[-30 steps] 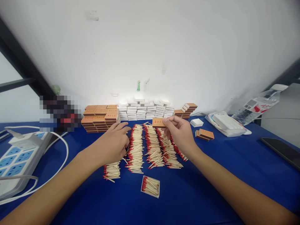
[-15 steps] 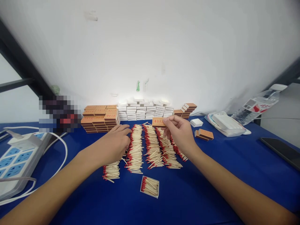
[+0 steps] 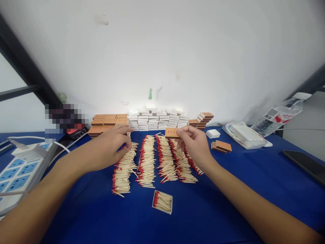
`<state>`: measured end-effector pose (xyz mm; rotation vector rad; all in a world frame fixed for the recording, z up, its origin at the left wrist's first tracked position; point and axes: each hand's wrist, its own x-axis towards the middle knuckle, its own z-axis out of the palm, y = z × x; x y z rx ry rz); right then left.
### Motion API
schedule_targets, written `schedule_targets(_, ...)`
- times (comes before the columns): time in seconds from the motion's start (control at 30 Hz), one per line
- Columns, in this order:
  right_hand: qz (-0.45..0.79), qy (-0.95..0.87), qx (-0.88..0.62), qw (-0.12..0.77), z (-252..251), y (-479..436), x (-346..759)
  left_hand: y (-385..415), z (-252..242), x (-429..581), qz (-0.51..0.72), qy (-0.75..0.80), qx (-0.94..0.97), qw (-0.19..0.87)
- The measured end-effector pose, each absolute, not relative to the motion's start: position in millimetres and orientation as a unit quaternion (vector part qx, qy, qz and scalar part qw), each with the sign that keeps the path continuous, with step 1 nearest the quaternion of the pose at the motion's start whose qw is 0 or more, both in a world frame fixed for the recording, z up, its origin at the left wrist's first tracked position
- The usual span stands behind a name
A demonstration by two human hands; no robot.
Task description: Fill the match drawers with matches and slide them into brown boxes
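Note:
My right hand (image 3: 194, 140) pinches an orange matchbox (image 3: 171, 132) between thumb and fingers, above the matchstick rows. Over the upper part of the leftmost matchstick row (image 3: 122, 179) is my left hand (image 3: 110, 147), its fingers loosely curled and apart with nothing seen between them. It partly hides the stacked orange matchboxes (image 3: 98, 129). Several rows of red-tipped matchsticks (image 3: 147, 162) lie side by side on the blue table. In front of them rests an open white tray (image 3: 162, 202) filled with matchsticks.
White boxes (image 3: 148, 122) are stacked along the wall, with orange matchboxes (image 3: 205, 117) to their right. Two more orange boxes (image 3: 222, 146) lie nearer. A plastic bottle (image 3: 279, 115) and a phone (image 3: 304, 164) are at right, a power strip (image 3: 19, 173) at left.
My left hand has moved left, uncovering more of the leftmost matchstick row and covering part of the orange stack. My right hand still holds the matchbox in nearly the same place.

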<state>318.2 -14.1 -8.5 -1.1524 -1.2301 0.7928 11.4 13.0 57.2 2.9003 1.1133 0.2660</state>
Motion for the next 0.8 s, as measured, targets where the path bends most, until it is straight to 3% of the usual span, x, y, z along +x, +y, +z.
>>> schedule_targets(0.23,0.35,-0.532,-0.5,0.587,-10,-14,316,17,45,-3,0.089,0.359,0.929,0.029)
schedule_targets(0.57,0.433,-0.546,-0.478,0.535,-10,-25,300,-12,29,35,0.298,0.316,0.901,-0.025)
schedule_targets(0.8,0.511,-0.574,-0.43,0.474,-10,-48,276,-28,14,56,0.307,0.248,0.919,-0.005)
